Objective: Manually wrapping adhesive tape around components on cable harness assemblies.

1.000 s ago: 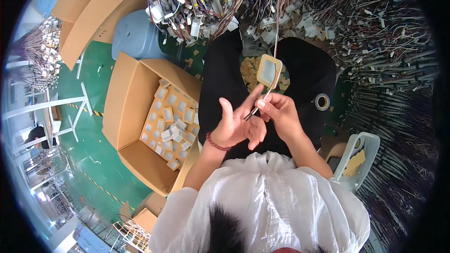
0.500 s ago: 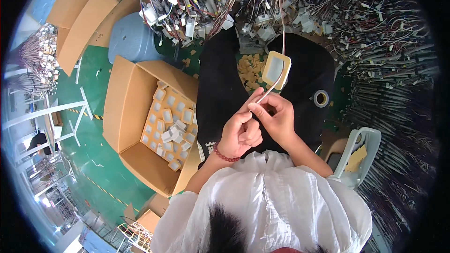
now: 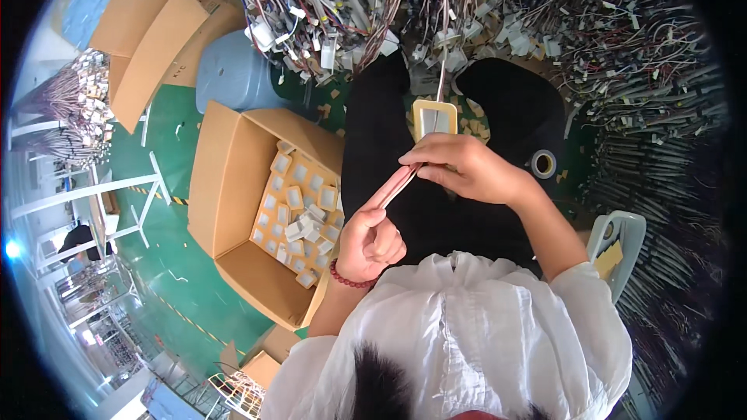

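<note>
Right hand (image 3: 465,169): raised over the lap, fingers pinched on the upper end of a thin pale strip (image 3: 397,185), just below a square pad (image 3: 434,117).

Left hand (image 3: 371,243): lower and nearer the body, curled into a loose fist, thumb and forefinger gripping the lower end of the strip. A red bead bracelet (image 3: 348,280) sits on the wrist.

Strip: stretched slantwise between both hands, rising from left hand to right.

Pad: cream-bordered square with a paler centre, upright above the right hand, in front of the dark trousers (image 3: 436,210). A thin wire (image 3: 442,78) runs up from its top edge toward the harness pile. Whether strip and pad are joined cannot be told.

Box (image 3: 233,187): open cardboard carton on the green floor (image 3: 156,210), at the person's left, just beside the left knee. Holds many small white squares (image 3: 299,210), some in rows, some loose on top.

Harness pile (image 3: 373,0): tangled coloured wires with white connectors, ahead of the knees; more bundles spread to the right.

Tape roll (image 3: 543,163): small ring, by the right knee.

Stool (image 3: 233,74): grey-blue plastic, beyond the box.

Flat cartons (image 3: 148,39): stacked, far left.

Shirt (image 3: 475,334): white, lower centre.
</note>
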The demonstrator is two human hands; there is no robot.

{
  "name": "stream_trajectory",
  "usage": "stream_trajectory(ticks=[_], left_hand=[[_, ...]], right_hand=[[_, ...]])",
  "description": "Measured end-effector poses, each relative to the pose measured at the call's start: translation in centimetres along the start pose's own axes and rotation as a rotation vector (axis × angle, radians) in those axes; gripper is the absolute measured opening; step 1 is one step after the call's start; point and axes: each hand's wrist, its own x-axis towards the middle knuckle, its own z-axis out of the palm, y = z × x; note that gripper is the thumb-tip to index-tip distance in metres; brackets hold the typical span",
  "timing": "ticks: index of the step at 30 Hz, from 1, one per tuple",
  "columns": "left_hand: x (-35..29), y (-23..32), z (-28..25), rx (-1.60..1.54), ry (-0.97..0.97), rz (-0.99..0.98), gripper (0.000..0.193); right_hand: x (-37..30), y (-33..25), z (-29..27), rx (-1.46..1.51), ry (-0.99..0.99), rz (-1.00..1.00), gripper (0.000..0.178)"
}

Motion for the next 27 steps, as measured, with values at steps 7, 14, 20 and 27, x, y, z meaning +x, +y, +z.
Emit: stream_trajectory(ticks=[7, 14, 20, 27], left_hand=[[-0.6, 1.2, -0.1, -0.151, -0.085, -0.059, 0.062], [-0.4, 1.5, -0.2, 0.052, -0.178, -0.093, 0.063], [-0.5, 1.6, -0.5, 0.173, -0.179, -0.136, 0.064], [-0.5, 1.6, -0.5, 0.231, -0.115, -0.117, 0.064]], right_hand=[[0.1, -0.2, 0.0, -0.085, -0.034, 0.017, 0.027], [0.3, -0.1, -0.8, 0.054, 0.048, -0.075, 0.016], [0.4, -0.6, -1.6, 0.132, -0.08, 0.127, 0.014], [0.4, -0.8, -0.7, -0.056, 0.029, 0.018, 0.007]])
